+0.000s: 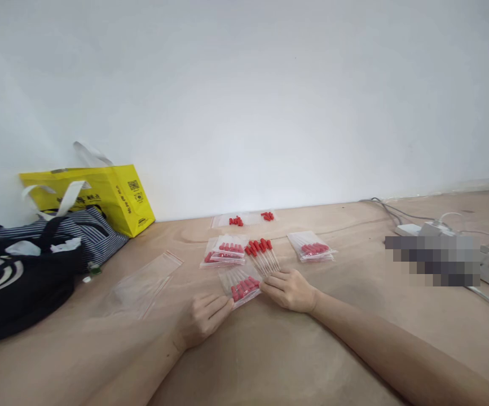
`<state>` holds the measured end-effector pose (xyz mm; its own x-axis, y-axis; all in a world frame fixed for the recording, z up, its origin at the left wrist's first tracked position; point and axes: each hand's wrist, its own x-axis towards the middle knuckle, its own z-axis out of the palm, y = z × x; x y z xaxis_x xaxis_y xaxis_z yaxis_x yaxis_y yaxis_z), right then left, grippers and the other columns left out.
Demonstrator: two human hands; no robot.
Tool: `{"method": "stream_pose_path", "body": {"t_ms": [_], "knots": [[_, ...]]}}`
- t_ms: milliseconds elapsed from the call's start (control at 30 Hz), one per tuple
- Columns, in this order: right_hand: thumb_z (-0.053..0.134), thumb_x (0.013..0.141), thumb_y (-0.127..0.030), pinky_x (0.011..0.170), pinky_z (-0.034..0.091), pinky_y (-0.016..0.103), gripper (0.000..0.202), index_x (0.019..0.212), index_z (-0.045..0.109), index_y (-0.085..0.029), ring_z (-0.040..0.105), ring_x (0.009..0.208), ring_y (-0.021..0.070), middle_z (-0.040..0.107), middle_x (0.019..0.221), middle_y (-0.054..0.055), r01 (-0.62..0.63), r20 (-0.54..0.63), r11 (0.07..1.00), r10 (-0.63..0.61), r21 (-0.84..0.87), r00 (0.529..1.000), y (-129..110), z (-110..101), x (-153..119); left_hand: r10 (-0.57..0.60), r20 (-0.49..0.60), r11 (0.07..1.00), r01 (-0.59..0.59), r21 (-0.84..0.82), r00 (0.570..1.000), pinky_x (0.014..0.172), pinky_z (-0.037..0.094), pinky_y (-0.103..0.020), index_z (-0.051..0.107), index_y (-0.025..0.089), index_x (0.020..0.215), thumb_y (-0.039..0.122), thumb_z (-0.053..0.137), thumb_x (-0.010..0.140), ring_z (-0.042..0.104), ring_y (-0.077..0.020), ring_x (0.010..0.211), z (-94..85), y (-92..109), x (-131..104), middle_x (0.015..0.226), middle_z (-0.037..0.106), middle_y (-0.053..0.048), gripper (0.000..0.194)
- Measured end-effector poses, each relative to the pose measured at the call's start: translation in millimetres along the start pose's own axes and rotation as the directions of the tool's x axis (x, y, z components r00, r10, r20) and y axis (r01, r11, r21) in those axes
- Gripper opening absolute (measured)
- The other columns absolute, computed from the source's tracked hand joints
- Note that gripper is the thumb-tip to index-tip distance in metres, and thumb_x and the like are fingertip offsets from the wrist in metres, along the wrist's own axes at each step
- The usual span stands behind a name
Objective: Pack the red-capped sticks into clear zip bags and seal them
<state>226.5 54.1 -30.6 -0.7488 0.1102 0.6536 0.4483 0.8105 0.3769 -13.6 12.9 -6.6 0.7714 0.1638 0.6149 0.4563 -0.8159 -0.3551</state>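
Note:
A small clear bag with several red-tipped droppers inside lies between my hands, its red ends toward me. My left hand pinches its lower left corner. At its right edge is my right hand, fingers closed on the bag's corner. Several loose droppers with red bulbs fan out just beyond my right fingers, their thin stems reaching toward them; whether the fingers touch the stems is unclear. Behind the held bag, filled bags overlap in a pile. Another filled stack lies to the right.
Flat clear bags lie at left. Near the wall are more red-tipped pieces on clear plastic. A yellow bag, a striped bag and a black bag stand left; white adapters and cables are right.

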Motion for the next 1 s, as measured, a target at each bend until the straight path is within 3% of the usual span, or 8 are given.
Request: {"method": "stream_pose_path", "body": {"t_ms": [233, 400, 633, 833, 1000], "knots": [[0.037, 0.084, -0.018, 0.051, 0.029, 0.024, 0.022, 0.072, 0.055, -0.016, 0.045, 0.054, 0.0083, 0.052, 0.059, 0.000, -0.025, -0.014, 1.000, 0.025, 0.015, 1.000, -7, -1, 6, 0.029, 0.029, 1.000, -0.029, 0.012, 0.999, 0.054, 0.049, -0.024, 0.056, 0.012, 0.092, 0.008, 0.034, 0.088, 0.062, -0.0154, 0.066, -0.1, 1, 5, 0.074, 0.065, -0.006, 0.022], [0.043, 0.082, -0.017, 0.051, 0.028, 0.025, 0.014, 0.081, 0.056, -0.015, 0.046, 0.059, 0.0095, 0.057, 0.067, 0.000, -0.007, -0.060, 1.000, 0.008, 0.015, 0.998, -15, 4, 11, 0.038, -0.051, 0.999, -0.036, 0.028, 0.998, 0.055, 0.050, -0.026, 0.055, 0.012, 0.090, 0.007, 0.037, 0.087, 0.061, -0.0148, 0.063, 2.8, 3, 7, 0.072, 0.065, -0.004, 0.019], [0.042, 0.082, -0.017, 0.049, 0.025, 0.026, 0.016, 0.075, 0.056, -0.014, 0.043, 0.055, 0.0096, 0.055, 0.061, 0.000, 0.009, -0.084, 1.000, -0.007, 0.025, 0.996, -19, 6, 18, 0.027, -0.040, 1.000, -0.027, 0.002, 0.999, 0.062, 0.050, -0.029, 0.056, 0.010, 0.087, 0.007, 0.042, 0.085, 0.060, -0.0156, 0.066, 6.0, 4, 14, 0.071, 0.063, -0.005, 0.014], [0.043, 0.081, -0.015, 0.047, 0.021, 0.026, 0.018, 0.067, 0.054, -0.015, 0.042, 0.055, 0.0100, 0.054, 0.060, 0.000, 0.027, -0.116, 1.000, -0.028, -0.007, 0.993, -26, 3, 29, 0.088, -0.120, 0.994, -0.080, 0.067, 0.989, 0.062, 0.049, -0.031, 0.056, 0.009, 0.080, 0.003, 0.039, 0.086, 0.059, -0.0164, 0.067, 15.1, 5, 14, 0.068, 0.063, -0.005, 0.019], [0.039, 0.082, -0.012, 0.047, 0.022, 0.027, 0.022, 0.066, 0.054, -0.014, 0.042, 0.055, 0.0100, 0.054, 0.061, 0.001, 0.083, -0.121, 0.996, -0.084, -0.013, 0.989, -24, 0, 28, 0.098, -0.154, 0.991, -0.082, 0.105, 0.983, 0.058, 0.047, -0.030, 0.055, 0.009, 0.083, 0.001, 0.038, 0.086, 0.058, -0.0147, 0.060, 9.4, 6, 13, 0.065, 0.062, -0.004, 0.019]]}}
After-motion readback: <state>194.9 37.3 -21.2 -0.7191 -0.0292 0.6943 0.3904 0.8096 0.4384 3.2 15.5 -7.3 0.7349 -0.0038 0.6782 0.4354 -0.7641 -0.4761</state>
